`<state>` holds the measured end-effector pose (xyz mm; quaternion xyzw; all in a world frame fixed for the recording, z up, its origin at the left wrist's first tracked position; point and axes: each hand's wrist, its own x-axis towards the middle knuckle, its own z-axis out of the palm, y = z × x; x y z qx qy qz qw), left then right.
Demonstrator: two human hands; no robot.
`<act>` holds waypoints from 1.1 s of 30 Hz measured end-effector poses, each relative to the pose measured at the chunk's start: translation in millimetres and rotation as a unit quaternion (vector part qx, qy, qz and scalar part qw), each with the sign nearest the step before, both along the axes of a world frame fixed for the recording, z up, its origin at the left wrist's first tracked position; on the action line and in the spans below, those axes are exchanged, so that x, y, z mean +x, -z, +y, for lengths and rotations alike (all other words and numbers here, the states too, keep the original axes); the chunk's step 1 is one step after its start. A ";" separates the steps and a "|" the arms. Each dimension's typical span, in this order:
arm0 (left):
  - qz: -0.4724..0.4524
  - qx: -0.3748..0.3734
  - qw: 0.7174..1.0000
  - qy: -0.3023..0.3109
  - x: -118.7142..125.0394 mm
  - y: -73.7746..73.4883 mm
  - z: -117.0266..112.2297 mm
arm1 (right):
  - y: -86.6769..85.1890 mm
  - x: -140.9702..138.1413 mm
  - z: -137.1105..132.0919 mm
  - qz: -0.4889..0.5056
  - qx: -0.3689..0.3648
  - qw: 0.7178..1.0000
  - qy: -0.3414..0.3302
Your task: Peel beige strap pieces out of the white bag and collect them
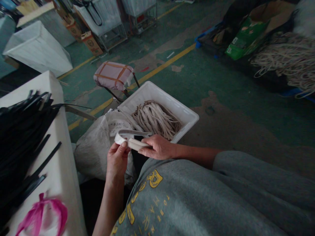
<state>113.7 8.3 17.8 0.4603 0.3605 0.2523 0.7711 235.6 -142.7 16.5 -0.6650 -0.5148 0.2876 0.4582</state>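
Observation:
Between my two hands is a pale, flat strap (137, 144), part of it bent in a loop above my fingers. My left hand (119, 156) pinches the looped end between thumb and fingertips. The flat layers of the same strap are gripped in my right hand (157, 147), its fingers closed around them. Just beyond my hands, a white plastic bin (188, 120) holds a heap of similar pale straps (157, 118). A white woven sack (94, 147) stands beside my left hand, its opening partly behind the strap.
On the left, a white table (66, 183) carries many black straps (22, 137) and a pink ribbon (41, 213). A padded stool (113, 75) stands beyond the bin. Tangled cords (290, 62) and a green box (247, 39) lie at right. White carts (103, 19) stand at the back.

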 end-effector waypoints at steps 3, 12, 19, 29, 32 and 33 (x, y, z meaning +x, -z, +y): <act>-0.003 -0.004 1.000 -0.016 -0.4 -2.2 7.4 | 6.8 -0.4 -8.2 0.015 -0.006 1.000 -0.013; -0.003 -0.025 0.999 0.034 5.7 6.7 -10.3 | 2.7 4.5 -0.1 0.126 0.000 0.992 0.017; -0.002 -0.024 0.998 0.054 4.4 10.9 -10.5 | 6.6 1.7 -2.6 0.121 -0.017 0.992 0.039; -0.007 -0.068 0.995 0.069 -0.5 9.8 -14.0 | 17.1 16.5 6.7 0.114 0.110 0.983 0.093; -0.001 -0.083 0.992 0.099 -2.8 9.6 -13.4 | 21.0 20.6 3.1 -0.038 0.159 0.985 0.046; 0.003 -0.084 0.990 0.111 -4.1 9.8 -14.1 | 21.7 21.3 2.9 -0.079 0.158 0.984 0.019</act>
